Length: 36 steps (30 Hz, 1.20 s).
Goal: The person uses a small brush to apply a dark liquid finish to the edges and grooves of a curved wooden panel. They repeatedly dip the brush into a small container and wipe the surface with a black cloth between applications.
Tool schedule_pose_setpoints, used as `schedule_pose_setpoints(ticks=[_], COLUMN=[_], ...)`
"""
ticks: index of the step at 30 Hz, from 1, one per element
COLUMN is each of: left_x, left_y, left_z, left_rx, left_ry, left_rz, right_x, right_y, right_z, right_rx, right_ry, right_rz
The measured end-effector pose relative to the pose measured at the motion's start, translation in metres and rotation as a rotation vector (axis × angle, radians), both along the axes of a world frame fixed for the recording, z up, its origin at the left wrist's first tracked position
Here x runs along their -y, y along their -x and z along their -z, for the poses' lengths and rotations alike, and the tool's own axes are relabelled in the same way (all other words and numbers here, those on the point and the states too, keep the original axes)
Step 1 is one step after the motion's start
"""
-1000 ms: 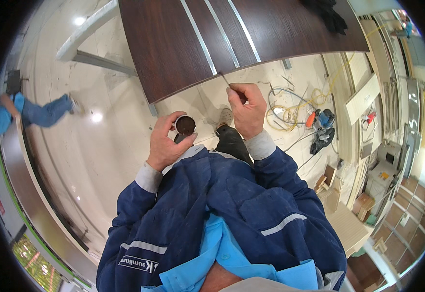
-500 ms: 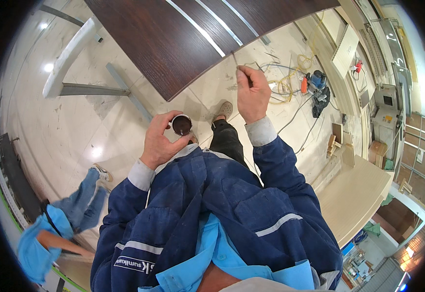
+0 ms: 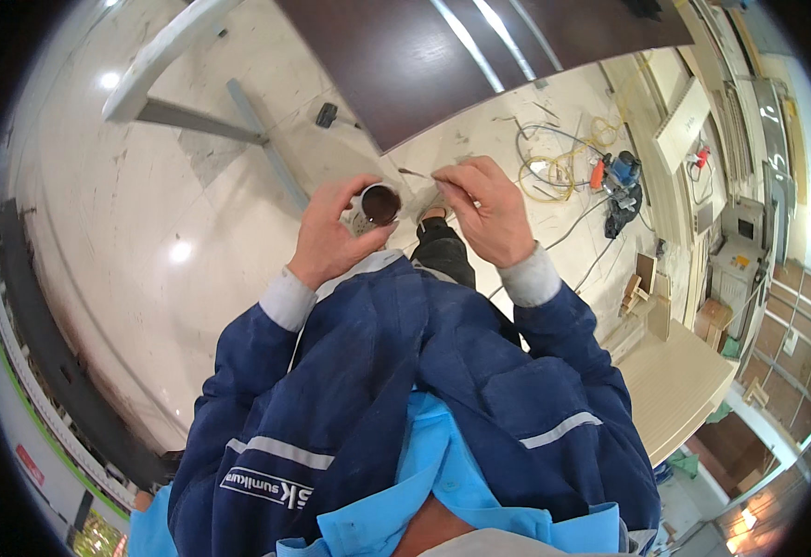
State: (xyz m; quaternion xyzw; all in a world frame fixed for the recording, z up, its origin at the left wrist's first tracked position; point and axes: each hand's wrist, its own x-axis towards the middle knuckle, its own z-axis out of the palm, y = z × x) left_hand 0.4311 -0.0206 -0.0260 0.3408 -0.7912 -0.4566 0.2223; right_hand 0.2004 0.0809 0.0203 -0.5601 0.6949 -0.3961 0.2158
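Fingers and thumb of my left hand (image 3: 324, 237) wrap round a small pale cup (image 3: 360, 223) of dark brown liquid (image 3: 382, 203), its mouth tipped a little toward the right. In a closed pinch, my right hand (image 3: 487, 209) holds a thin brush-like stick (image 3: 413, 173). Its dark tip points left, just above and right of the cup and apart from it. Beyond both hands lies a dark brown wood-look panel (image 3: 396, 70) with shiny metallic strips across it. The near corner of the panel is close to the stick's tip.
A black-headed mallet (image 3: 328, 115) lies on the tiled floor left of the panel. A blue power tool (image 3: 623, 170) with cables and a yellow hose (image 3: 568, 176) sits at the right. Pale boards (image 3: 682, 121) lean beyond it. Metal legs (image 3: 203, 121) stand at the left.
My right hand has drawn the stick away from the panel's edge, left toward the cup. The cup has shifted slightly up and right. The person in light blue has mostly left view.
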Motion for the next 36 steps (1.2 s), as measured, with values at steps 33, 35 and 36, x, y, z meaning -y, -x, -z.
schedule_pose_setpoints(ticks=[33, 35, 36], left_x=[0.018, 0.017, 0.017], left_y=[-0.014, -0.014, -0.014], left_z=[0.004, 0.002, 0.002], left_rx=[-0.05, -0.038, -0.031], left_ry=[0.026, 0.012, 0.006], left_rz=[-0.007, 0.001, 0.002], right_x=[0.007, 0.01, 0.011], right_y=[-0.027, -0.027, -0.025], right_z=[-0.012, -0.008, -0.006], right_rx=[-0.021, -0.036, -0.041], right_ry=[-0.04, -0.021, -0.011], right_rz=[0.123, 0.143, 0.148])
